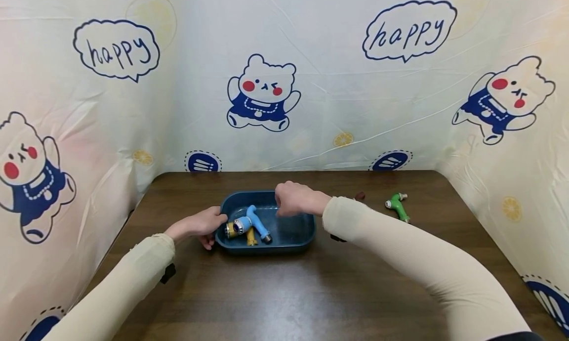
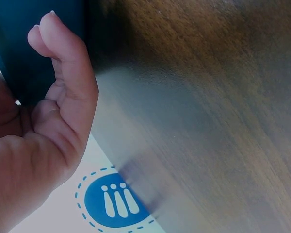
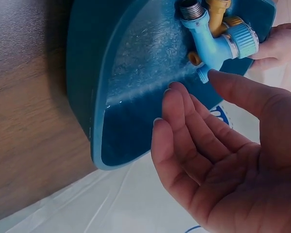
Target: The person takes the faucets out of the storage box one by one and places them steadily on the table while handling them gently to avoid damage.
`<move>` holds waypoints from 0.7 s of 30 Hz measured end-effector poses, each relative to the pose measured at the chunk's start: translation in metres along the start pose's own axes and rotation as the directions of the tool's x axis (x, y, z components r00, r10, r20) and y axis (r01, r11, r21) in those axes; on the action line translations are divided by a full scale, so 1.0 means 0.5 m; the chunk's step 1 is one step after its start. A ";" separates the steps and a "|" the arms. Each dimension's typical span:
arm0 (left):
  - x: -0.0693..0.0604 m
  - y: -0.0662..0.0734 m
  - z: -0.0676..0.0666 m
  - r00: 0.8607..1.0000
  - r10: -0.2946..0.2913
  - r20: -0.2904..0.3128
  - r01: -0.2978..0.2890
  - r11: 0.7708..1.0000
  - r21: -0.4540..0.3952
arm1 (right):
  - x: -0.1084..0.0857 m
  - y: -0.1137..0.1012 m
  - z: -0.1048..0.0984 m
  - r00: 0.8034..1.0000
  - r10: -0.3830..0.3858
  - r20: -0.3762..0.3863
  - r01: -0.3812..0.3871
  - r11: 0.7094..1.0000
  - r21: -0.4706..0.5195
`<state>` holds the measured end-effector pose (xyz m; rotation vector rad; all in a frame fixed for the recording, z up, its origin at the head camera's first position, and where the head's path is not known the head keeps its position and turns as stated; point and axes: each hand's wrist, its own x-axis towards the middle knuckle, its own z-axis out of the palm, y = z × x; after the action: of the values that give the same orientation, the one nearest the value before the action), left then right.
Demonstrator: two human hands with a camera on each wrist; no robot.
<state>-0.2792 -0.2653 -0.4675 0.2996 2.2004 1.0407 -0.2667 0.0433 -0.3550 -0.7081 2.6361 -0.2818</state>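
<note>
A dark blue tray holds a light blue tap lying over a yellow tap. My left hand grips the tray's left end, thumb on the rim and fingers outside against the wall; the left wrist view shows those curled fingers by the tray wall. Above the tray's right part is my right hand, holding nothing. In the right wrist view my right hand has loosely bent fingers and the thumb apart from them, near the blue tap without gripping it.
A green tap lies on the brown table to the right of the tray. A dark red object shows partly behind my right sleeve. Printed cloth hangs around the table's back and sides.
</note>
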 end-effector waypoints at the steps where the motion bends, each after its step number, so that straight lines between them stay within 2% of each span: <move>1: 0.002 -0.001 -0.001 1.000 -0.006 -0.001 0.006 1.000 -0.002 | 0.002 -0.001 0.000 1.000 0.000 0.004 0.000 1.000 0.000; 3: 0.009 -0.014 -0.003 1.000 0.016 0.009 -0.016 1.000 -0.010 | 0.005 -0.004 0.000 1.000 -0.003 0.011 0.003 1.000 -0.003; 5: 0.030 -0.043 -0.009 1.000 -0.010 -0.002 0.010 0.998 -0.066 | 0.009 -0.006 0.001 1.000 -0.006 0.019 0.006 1.000 -0.007; 9: 0.091 -0.122 -0.030 0.999 -0.053 0.004 0.053 0.984 -0.170 | 0.012 -0.009 0.004 1.000 -0.024 0.019 0.025 1.000 -0.006; 10: 0.105 -0.138 -0.037 0.998 -0.067 0.008 0.068 0.978 -0.199 | 0.013 -0.009 0.004 0.999 -0.030 0.018 0.030 1.000 -0.005; 12: 0.122 -0.159 -0.045 0.997 -0.069 0.024 0.073 0.977 -0.202 | 0.013 -0.012 0.003 0.999 -0.041 0.012 0.041 0.999 0.000; 15: 0.134 -0.172 -0.052 0.997 -0.075 0.035 0.081 0.977 -0.197 | 0.015 -0.014 0.003 0.999 -0.050 0.008 0.050 0.999 0.002; 21: 0.137 -0.174 -0.048 0.996 -0.085 0.031 0.090 0.975 -0.203 | 0.019 -0.014 0.006 0.999 -0.051 0.013 0.051 0.999 0.005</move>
<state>-0.3397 -0.3047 -0.5547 0.1195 2.0468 1.1971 -0.2700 0.0322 -0.3587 -0.7744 2.6067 -0.2962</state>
